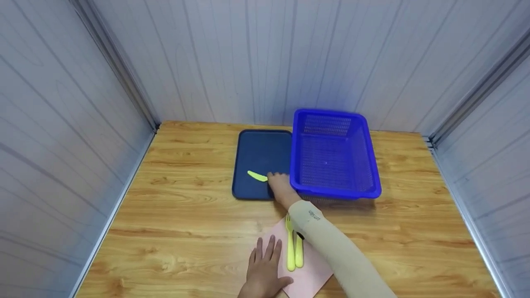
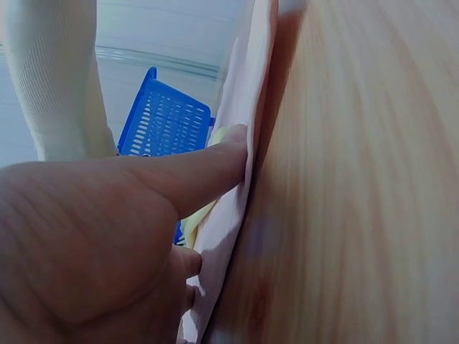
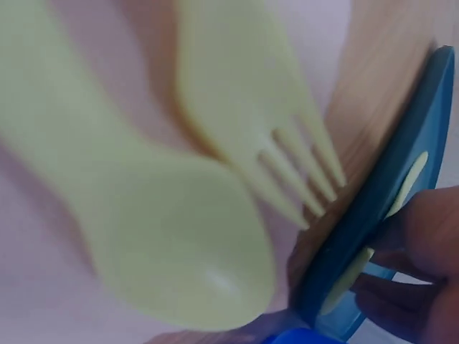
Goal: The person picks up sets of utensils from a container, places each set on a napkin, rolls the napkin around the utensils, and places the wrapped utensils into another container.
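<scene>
On the dark blue tray (image 1: 263, 151), my right hand (image 1: 281, 187) pinches a yellow-green plastic knife (image 1: 257, 176). Its blade points left, and both its ends show past the fingers (image 3: 401, 301) in the right wrist view. My left hand (image 1: 264, 271) lies palm down with fingers spread, pressing the left side of a pink napkin (image 1: 308, 279). Side by side on that napkin rest a yellow fork (image 1: 291, 250) and a yellow spoon (image 3: 186, 251). In the head view the right sleeve hides the spoon's bowl.
A blue perforated basket (image 1: 295, 153) stands at the back, overlapping the tray's right side in the head view. The wooden tabletop (image 1: 186, 207) reaches pale panel walls (image 1: 269, 62) at the back and both sides. My right forearm (image 1: 343, 248) crosses over the napkin.
</scene>
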Available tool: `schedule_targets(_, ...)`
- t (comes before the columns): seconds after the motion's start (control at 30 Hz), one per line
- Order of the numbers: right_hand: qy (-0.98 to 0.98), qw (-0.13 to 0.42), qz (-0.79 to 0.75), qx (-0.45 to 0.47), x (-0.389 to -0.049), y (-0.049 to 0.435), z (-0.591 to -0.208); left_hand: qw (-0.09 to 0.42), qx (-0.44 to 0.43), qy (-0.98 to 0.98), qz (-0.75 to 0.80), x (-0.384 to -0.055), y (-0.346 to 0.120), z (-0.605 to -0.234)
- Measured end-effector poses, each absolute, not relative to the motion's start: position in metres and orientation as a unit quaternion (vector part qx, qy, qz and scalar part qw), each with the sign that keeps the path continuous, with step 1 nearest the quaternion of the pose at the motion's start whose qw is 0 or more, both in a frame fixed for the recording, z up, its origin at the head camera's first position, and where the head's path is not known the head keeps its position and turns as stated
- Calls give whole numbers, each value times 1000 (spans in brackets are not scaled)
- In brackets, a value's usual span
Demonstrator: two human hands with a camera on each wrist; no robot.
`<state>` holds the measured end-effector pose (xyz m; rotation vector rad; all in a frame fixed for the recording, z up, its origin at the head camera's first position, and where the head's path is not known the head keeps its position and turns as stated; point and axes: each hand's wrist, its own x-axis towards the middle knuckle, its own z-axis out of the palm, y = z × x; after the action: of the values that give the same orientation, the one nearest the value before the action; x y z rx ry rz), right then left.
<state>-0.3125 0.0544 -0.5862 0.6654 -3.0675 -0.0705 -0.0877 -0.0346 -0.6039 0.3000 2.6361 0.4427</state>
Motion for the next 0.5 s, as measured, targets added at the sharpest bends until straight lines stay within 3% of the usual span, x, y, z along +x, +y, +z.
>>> schedule_targets(0.23, -966, 36, 73, 246, -298, 59, -593, 237, 109, 954, 149, -86, -37, -610)
schedule_targets(0.5, -964, 85, 74, 243, -273, 60, -581, 187, 134, 957, 176, -85, -38, -605)
